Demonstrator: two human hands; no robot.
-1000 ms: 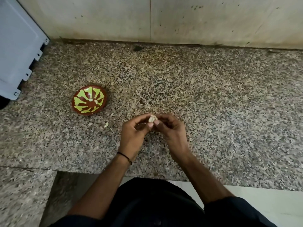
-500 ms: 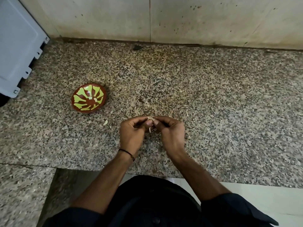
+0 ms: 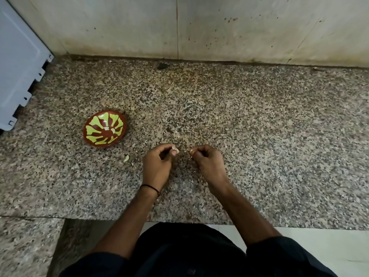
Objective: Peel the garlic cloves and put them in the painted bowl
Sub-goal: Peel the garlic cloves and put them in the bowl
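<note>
The painted bowl (image 3: 105,128), red-brown with yellow-green petals, sits on the speckled granite counter (image 3: 259,136) left of my hands, with two small pale pieces inside. My left hand (image 3: 158,164) pinches a pale garlic clove (image 3: 175,150) between thumb and fingertips. My right hand (image 3: 209,163) is a short gap to its right, fingers closed on a thin strip of garlic skin (image 3: 191,151). A small pale scrap (image 3: 126,158) lies on the counter between the bowl and my left hand.
A grey-blue appliance panel (image 3: 18,68) stands at the far left of the counter. A stained tiled wall (image 3: 199,27) closes the back. The counter's front edge runs just below my wrists, with white floor (image 3: 319,246) beyond it.
My hands were joined on the clove; they have now drawn apart, the clove staying in the left and a strip of skin in the right.
</note>
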